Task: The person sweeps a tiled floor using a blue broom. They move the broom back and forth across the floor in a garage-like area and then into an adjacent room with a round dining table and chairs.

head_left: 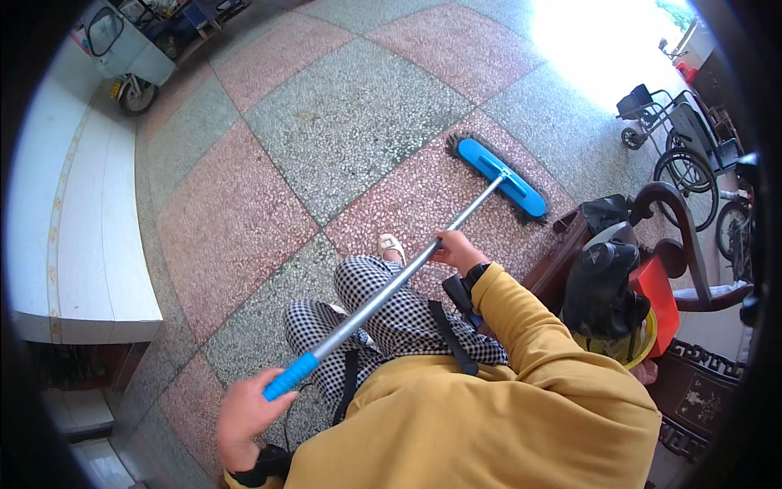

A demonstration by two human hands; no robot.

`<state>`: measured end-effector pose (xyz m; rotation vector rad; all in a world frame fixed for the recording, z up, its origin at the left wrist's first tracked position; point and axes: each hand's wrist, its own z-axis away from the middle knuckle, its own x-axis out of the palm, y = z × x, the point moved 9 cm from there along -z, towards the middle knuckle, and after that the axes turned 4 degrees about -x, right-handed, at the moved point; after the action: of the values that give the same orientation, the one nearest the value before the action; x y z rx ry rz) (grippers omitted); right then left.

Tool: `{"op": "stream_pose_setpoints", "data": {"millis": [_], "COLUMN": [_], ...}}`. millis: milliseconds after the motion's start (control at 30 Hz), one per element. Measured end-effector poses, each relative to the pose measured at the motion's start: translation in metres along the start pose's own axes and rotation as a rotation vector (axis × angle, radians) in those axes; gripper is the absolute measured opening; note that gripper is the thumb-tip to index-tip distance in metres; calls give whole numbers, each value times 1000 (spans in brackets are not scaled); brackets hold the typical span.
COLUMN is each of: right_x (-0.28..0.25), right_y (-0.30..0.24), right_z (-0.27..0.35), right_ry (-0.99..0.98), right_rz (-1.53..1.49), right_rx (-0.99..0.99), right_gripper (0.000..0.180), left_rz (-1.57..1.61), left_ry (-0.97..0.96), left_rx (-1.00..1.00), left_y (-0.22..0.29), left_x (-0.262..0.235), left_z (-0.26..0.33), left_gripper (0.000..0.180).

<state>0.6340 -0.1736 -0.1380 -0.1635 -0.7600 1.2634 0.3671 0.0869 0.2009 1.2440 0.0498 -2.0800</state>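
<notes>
A dust mop with a silver pole runs diagonally across my body. Its long blue head, fringed in dark grey, rests on the terrazzo floor ahead and to the right. At the near end, my left hand is closed around the blue grip. Farther up the pole, my right hand wraps the bare metal, with a dark band on that wrist. My shod foot shows just beyond the pole.
On the right stands a carved wooden bench with a black bag, a red box and a yellow basket. A wheelchair is beyond it. At left are a white ledge and a wheeled vehicle.
</notes>
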Motion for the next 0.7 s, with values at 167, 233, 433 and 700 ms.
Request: {"op": "stream_pose_setpoints", "data": {"millis": [167, 233, 433, 700], "right_x": [-34, -37, 39, 38], "right_y": [-57, -82, -89, -126], "right_z": [-22, -20, 36, 41], "right_ry": [136, 202, -30, -26], "right_rz": [154, 155, 18, -383], "right_rx": [-100, -174, -175, -215], "right_gripper": [14, 15, 24, 17], "left_rz": [91, 96, 51, 909], "left_ry": [2, -5, 15, -333], "left_rx": [110, 121, 325, 533], "left_y": [45, 67, 155, 295], "left_x": [43, 52, 69, 132], "left_z": [-27, -49, -168, -247], "left_gripper": [37, 37, 36, 68]}}
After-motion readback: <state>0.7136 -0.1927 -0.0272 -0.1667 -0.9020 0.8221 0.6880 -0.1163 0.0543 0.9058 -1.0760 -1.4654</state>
